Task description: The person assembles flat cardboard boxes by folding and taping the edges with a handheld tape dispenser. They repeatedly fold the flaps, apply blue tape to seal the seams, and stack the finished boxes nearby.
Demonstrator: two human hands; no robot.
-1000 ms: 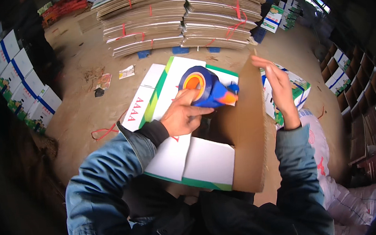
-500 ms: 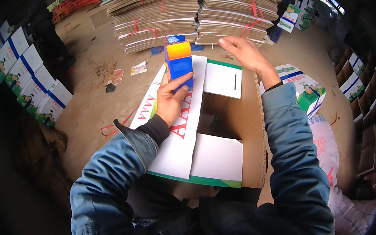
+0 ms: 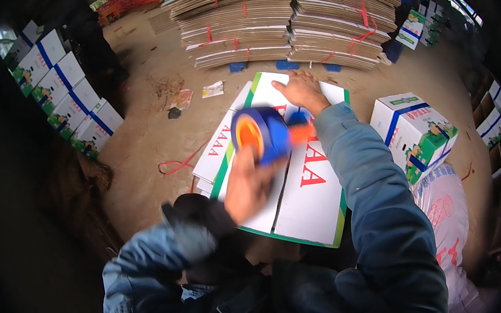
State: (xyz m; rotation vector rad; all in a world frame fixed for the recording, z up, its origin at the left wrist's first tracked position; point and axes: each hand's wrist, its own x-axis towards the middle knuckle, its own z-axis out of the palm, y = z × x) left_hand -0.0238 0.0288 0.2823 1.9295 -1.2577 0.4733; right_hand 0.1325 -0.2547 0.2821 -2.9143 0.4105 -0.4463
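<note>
Frame centre: left hand [image 3: 249, 184] grips blue tape dispenser [image 3: 271, 135], blurred, above white carton [image 3: 295, 209]. Upper centre: right hand [image 3: 303, 91] lies palm-down, gripping nothing, likely to hold flaps [image 3: 314, 177] flat.

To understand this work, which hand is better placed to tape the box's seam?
Probably the left hand: it holds the tape gun near the seam. The right hand rests on the box, without a tool.

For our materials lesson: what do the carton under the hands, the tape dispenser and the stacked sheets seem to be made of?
Carton: probably cardboard, smooth and white with red print; the flat, crisp-edged top suggests it.
Tape dispenser: likely plastic; bright blue and orange suggest it, but blur hides its finish.
Stacked sheets: seemingly matt cardboard, from the thin, brown-edged layers.
</note>
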